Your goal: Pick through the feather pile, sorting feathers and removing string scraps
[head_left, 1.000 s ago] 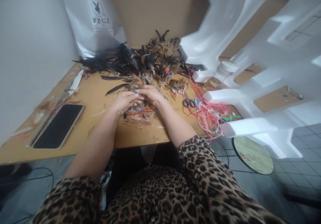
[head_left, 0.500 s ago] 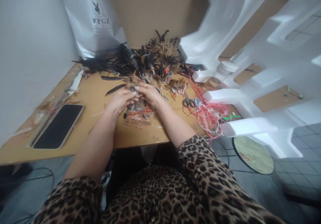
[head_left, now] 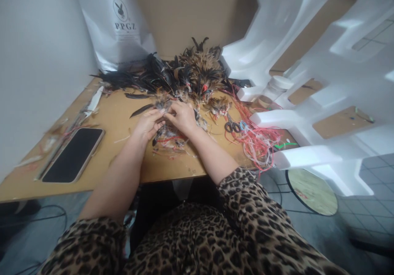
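My left hand [head_left: 148,124] pinches the base of a small bunch of brown and grey feathers [head_left: 160,101] above the table. Closed against the same base, my right hand [head_left: 182,118] has its fingertips touching those of the left; what lies between them is partly hidden. Below the hands is a litter of feather scraps and red and white strands [head_left: 170,138]. Beyond them spreads a pile of black feathers [head_left: 138,80] and a brown feather heap [head_left: 207,67]. One dark feather [head_left: 140,110] lies just left of the bunch.
A phone [head_left: 74,155] lies at the left. Scissors [head_left: 232,126] and tangled pink and white strings [head_left: 260,143] are at the right, beside a white moulded frame [head_left: 295,154]. A silvery bag [head_left: 123,41] stands behind. A round stool [head_left: 312,191] is lower right.
My right hand has turned and its fingers have curled in closer at the base of the bunch. The left hand stays nearly in place, still pinching.
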The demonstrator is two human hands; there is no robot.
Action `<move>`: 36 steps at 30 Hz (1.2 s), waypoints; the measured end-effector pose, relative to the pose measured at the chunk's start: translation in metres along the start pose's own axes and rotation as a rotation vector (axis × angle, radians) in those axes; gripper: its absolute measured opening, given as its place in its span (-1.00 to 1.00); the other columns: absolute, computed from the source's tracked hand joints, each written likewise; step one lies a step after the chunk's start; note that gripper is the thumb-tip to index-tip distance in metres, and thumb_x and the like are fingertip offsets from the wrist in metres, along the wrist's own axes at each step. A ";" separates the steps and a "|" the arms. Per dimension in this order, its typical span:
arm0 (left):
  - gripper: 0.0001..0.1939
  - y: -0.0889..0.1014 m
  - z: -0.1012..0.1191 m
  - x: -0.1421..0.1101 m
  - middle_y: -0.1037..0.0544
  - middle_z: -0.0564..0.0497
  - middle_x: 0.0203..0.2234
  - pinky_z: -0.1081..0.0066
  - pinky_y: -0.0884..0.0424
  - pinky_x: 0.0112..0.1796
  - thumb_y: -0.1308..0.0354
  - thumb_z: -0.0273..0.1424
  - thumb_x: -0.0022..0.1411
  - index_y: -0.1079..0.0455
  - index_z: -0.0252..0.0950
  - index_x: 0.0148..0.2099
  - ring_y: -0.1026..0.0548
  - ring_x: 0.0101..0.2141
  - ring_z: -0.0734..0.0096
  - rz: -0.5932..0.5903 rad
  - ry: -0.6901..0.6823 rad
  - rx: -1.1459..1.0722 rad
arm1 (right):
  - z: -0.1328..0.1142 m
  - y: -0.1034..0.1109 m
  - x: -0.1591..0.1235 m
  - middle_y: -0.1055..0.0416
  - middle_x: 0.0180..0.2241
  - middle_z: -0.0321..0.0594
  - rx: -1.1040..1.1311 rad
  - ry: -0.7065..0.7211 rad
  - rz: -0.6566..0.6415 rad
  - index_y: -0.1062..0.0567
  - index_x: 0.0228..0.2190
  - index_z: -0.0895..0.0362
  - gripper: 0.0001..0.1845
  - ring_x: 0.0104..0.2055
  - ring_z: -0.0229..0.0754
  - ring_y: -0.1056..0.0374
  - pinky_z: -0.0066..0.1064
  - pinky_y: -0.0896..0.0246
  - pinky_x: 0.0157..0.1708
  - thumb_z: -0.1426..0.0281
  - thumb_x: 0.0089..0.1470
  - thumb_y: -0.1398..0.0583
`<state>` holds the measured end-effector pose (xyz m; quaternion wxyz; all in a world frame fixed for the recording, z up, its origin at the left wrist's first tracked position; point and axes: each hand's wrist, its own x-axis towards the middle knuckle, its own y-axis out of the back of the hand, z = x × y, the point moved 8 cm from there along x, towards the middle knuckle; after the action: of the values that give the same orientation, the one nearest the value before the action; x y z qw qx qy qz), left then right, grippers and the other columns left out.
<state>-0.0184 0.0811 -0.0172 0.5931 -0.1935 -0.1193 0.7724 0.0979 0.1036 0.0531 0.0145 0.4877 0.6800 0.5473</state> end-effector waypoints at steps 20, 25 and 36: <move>-0.92 -0.005 0.003 -0.003 -0.55 -0.07 -0.52 0.66 -0.34 -0.57 -0.25 -0.52 -0.01 -0.47 -0.44 -0.39 -0.47 -0.56 0.60 -0.076 0.053 0.056 | 0.034 -0.029 0.009 -0.40 -0.52 -0.35 1.091 -0.342 -0.042 -0.45 -0.51 0.20 -0.73 -0.47 -0.39 -0.25 -0.51 -0.17 -0.36 0.27 -0.26 -0.31; -0.95 -0.007 0.001 -0.004 -0.54 -0.06 -0.56 0.68 -0.34 -0.59 -0.22 -0.56 0.02 -0.48 -0.44 -0.38 -0.46 -0.59 0.61 -0.110 0.093 0.042 | 0.034 -0.030 0.008 -0.37 -0.57 -0.38 1.144 -0.364 -0.028 -0.45 -0.55 0.20 -0.74 -0.50 -0.40 -0.23 -0.52 -0.15 -0.39 0.30 -0.30 -0.33; -0.92 0.003 0.021 -0.004 -0.52 -0.05 -0.59 0.68 -0.34 -0.58 -0.27 -0.52 -0.02 -0.46 -0.46 -0.43 -0.43 -0.63 0.63 -0.032 -0.050 0.116 | 0.032 -0.032 0.007 -0.43 -0.51 -0.32 1.125 -0.342 -0.041 -0.49 -0.50 0.21 -0.77 -0.45 -0.38 -0.28 -0.48 -0.19 -0.31 0.30 -0.22 -0.31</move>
<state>-0.0299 0.0778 0.0010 0.6122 -0.1376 -0.0924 0.7731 0.0913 0.1341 0.0200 -0.1265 0.4886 0.8632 0.0154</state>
